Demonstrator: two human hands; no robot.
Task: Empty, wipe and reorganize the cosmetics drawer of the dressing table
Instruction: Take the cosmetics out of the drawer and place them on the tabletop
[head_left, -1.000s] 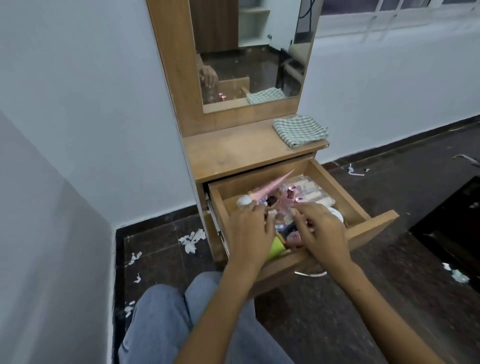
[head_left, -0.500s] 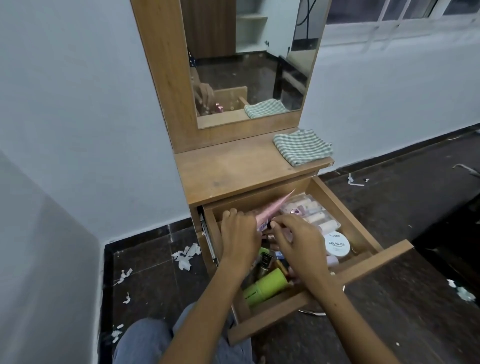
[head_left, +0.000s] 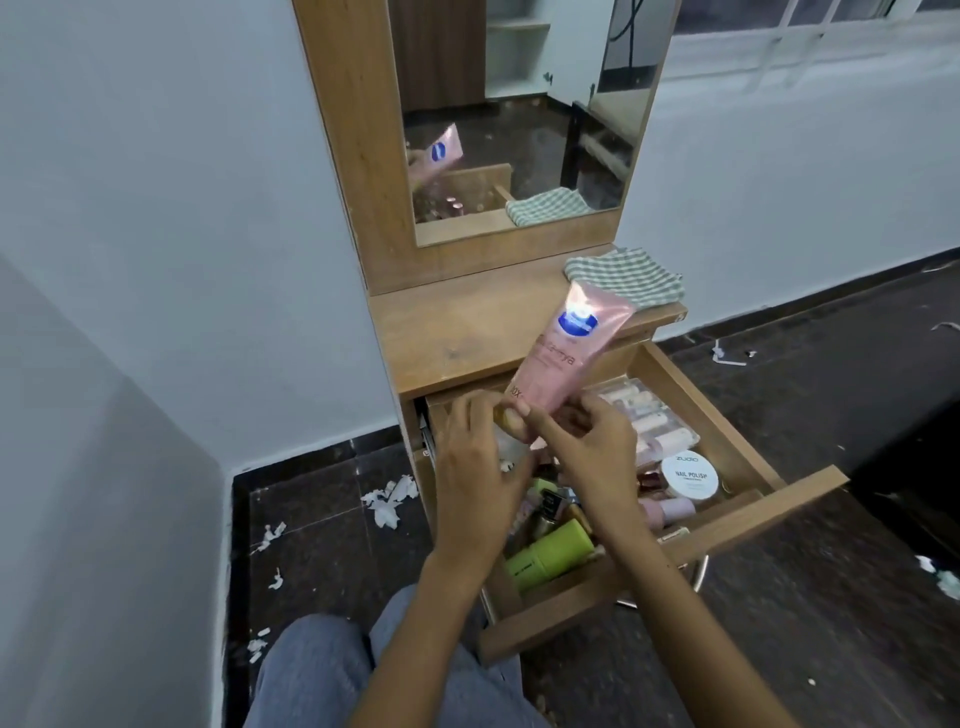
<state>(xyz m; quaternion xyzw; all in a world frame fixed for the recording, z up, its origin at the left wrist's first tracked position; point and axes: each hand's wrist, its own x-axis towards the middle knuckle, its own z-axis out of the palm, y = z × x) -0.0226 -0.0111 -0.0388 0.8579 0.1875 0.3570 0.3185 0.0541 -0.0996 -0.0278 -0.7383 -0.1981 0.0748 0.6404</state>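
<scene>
Early in the emptying stage, by the look of it: wooden pull-out drawer (head_left: 691, 387) of the dressing table drawn fully open and still crowded with cosmetics, wooden tabletop (head_left: 457, 332) bare of any unloaded item, wiping and reorganizing not yet begun. One glossy pink squeeze tube with a blue round logo (head_left: 566, 356) lifted out, held upright above the drawer's rear left corner, crimped end uppermost and leaning toward the cloth. Right hand (head_left: 587, 452) pinching the tube's lower end between thumb and fingers. Left hand (head_left: 478, 467) just beside it, fingers curled at the tube's base near a small golden thing, possibly the cap; whether gripping it or merely touching, cannot tell. One folded green-and-white checked cloth (head_left: 631, 278) lying at the right rear of the tabletop, untouched and probably meant for the wiping. Left in the drawer: one clear plastic case of pale capped bottles (head_left: 647, 421), several inside, exact count not readable; one round white jar marked nail polish (head_left: 690, 475); one lime-green cylindrical stick (head_left: 550, 556) lying on its side near the front; further small bottles and tubes between, too jumbled to number. One mirror in a wooden frame (head_left: 519, 104) above, reflecting tube and cloth. Scattered white paper scraps (head_left: 389, 501) on the dark tiled floor, many.
</scene>
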